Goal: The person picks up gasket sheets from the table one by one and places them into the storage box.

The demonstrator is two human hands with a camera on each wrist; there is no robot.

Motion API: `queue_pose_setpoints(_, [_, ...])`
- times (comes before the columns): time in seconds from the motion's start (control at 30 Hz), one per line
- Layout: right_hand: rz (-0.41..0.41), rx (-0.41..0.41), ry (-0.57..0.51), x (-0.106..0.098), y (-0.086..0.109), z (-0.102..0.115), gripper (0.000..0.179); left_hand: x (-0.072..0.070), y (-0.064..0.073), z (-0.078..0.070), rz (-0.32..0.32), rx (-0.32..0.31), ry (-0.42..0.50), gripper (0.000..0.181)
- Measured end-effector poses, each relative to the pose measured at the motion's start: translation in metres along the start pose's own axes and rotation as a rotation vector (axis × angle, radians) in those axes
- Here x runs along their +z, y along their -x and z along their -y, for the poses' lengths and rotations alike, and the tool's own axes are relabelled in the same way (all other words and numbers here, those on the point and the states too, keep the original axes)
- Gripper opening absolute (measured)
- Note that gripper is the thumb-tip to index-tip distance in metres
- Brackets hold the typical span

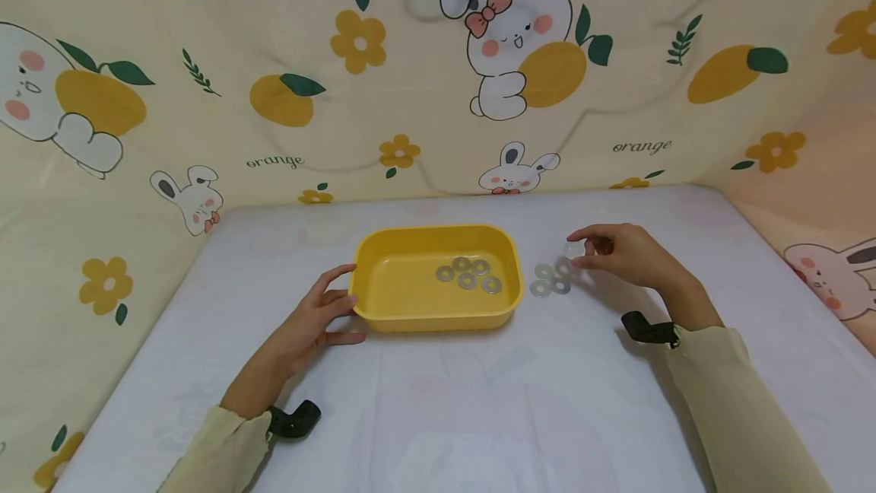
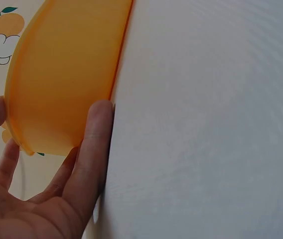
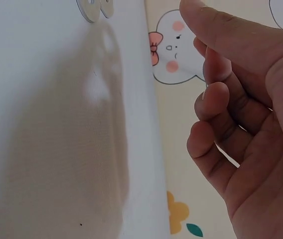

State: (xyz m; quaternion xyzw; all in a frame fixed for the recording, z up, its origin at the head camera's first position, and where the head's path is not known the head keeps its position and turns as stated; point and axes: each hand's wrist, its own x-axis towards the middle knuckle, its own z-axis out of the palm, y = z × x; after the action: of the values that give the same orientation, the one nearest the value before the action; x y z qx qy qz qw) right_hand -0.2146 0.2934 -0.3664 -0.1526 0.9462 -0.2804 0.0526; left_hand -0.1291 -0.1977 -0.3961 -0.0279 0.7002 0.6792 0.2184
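A yellow plastic tray (image 1: pixel 404 323) stands on the white table with several metal washers (image 1: pixel 467 281) lying in its right half. My left hand (image 1: pixel 308 329) is at the tray's left end, fingers spread and fairly straight, fingertips touching its rim and outer wall. From the left wrist view, one finger (image 2: pixel 95 134) lies along the tray's lower edge. Right of the tray, several loose washers (image 1: pixel 541 289) lie in a small cluster. Just above them my right hand (image 1: pixel 633 253) pinches a pale washer (image 1: pixel 575 249) between thumb and fingertips. The right wrist view hides this washer.
A patterned cloth (image 1: pixel 424 82) with rabbits and oranges hangs behind the table and at its sides. The white tabletop (image 1: pixel 445 409) stretches in front of the tray. Each wrist wears a black camera strap (image 1: pixel 646 329) at the sleeve cuff.
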Motion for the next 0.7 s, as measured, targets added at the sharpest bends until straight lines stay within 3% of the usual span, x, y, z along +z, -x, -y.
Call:
queue_pose_setpoints(0.4, [-0.013, -0.007, -0.01, 0.003, -0.001, 0.003, 0.041, 0.002, 0.0, 0.0, -0.001, -0.009, -0.02, 0.06])
queue_pose_setpoints(0.7, [-0.044, 0.003, -0.028, -0.001, -0.004, 0.019, 0.04, 0.001, 0.001, 0.0, 0.027, 0.006, -0.065, 0.06])
